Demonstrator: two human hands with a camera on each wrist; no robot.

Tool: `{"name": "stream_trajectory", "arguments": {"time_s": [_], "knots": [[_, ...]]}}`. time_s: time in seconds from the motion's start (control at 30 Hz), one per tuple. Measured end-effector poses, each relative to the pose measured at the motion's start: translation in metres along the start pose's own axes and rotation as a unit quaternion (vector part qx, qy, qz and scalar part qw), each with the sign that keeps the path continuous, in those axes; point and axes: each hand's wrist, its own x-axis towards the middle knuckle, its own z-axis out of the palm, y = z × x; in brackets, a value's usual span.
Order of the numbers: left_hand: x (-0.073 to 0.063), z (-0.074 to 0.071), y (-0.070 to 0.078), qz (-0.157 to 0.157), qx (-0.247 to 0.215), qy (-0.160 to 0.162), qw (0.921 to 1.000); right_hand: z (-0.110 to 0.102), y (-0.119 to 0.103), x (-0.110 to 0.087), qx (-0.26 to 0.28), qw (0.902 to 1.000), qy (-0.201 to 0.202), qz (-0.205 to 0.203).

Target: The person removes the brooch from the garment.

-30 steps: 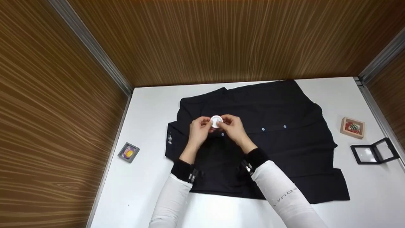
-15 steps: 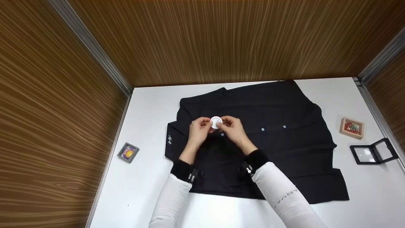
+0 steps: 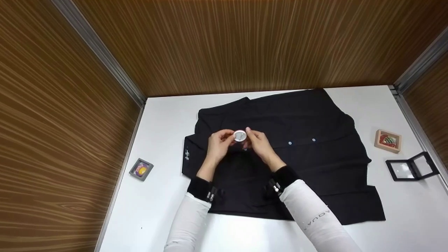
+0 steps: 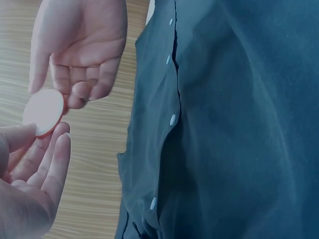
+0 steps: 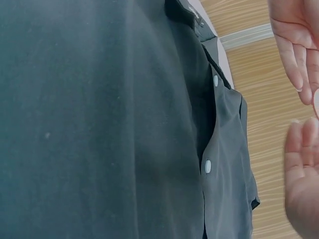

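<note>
In the head view, my left hand (image 3: pixel 217 146) pinches a round white-rimmed badge (image 3: pixel 239 136) between thumb and fingers, above a black shirt (image 3: pixel 308 171). The badge's greyish face carries a thin line. The left wrist view shows the badge (image 4: pixel 44 112) as a pale disc with a red-orange edge, held at its lower side. Beside it is my right hand (image 3: pixel 259 142), its thumb straight and raised at the badge's right edge, its other fingers relaxed below. The right wrist view catches only a sliver of the badge (image 5: pixel 316 102), between both hands' fingertips.
The shirt lies spread on a white table (image 3: pixel 168 140), a row of light buttons along its front. At the right are a small wooden box frame (image 3: pixel 387 141) and an unfolded black case (image 3: pixel 413 168). A grey box frame (image 3: pixel 141 169) sits at the left. Wood-grain panels stand behind.
The right thumb has come off the badge's face and moved out to its right edge. The badge has tilted in my left hand, showing more of its grey face.
</note>
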Motion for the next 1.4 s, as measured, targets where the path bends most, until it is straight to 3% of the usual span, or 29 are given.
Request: {"name": "stream_trajectory", "arguments": {"time_s": [0.13,0.3,0.5,0.63,0.8,0.93,1.1,1.2,1.4], "knots": [[-0.001,-0.004,-0.001,0.025,0.033,-0.008,0.9991,-0.004,-0.002,-0.002,0.04,0.9959,-0.056,0.059],[-0.002,-0.008,-0.003,0.065,0.087,-0.006,0.994,-0.009,-0.004,-0.003,0.118,0.9813,-0.102,0.113],[-0.003,-0.012,-0.004,0.108,0.112,-0.018,0.9876,-0.012,-0.005,-0.005,0.217,0.9553,-0.124,0.159],[-0.004,-0.013,-0.004,0.121,0.113,-0.033,0.9857,-0.015,-0.006,-0.006,0.24,0.9464,-0.128,0.175],[-0.007,-0.012,-0.005,0.119,0.11,-0.06,0.985,-0.017,-0.008,-0.009,0.227,0.9491,-0.12,0.182],[-0.009,-0.011,-0.005,0.113,0.137,-0.071,0.9815,-0.017,-0.007,-0.01,0.202,0.956,-0.11,0.183],[-0.012,-0.012,-0.006,0.08,0.182,-0.095,0.9754,-0.023,-0.004,-0.012,0.168,0.9672,-0.08,0.173],[-0.015,-0.017,-0.011,0.057,0.226,-0.118,0.9652,-0.03,-0.002,-0.015,0.143,0.9744,-0.059,0.163],[-0.025,-0.028,-0.024,0.002,0.303,-0.171,0.9376,-0.055,0.004,-0.019,0.095,0.9857,-0.036,0.135]]}}
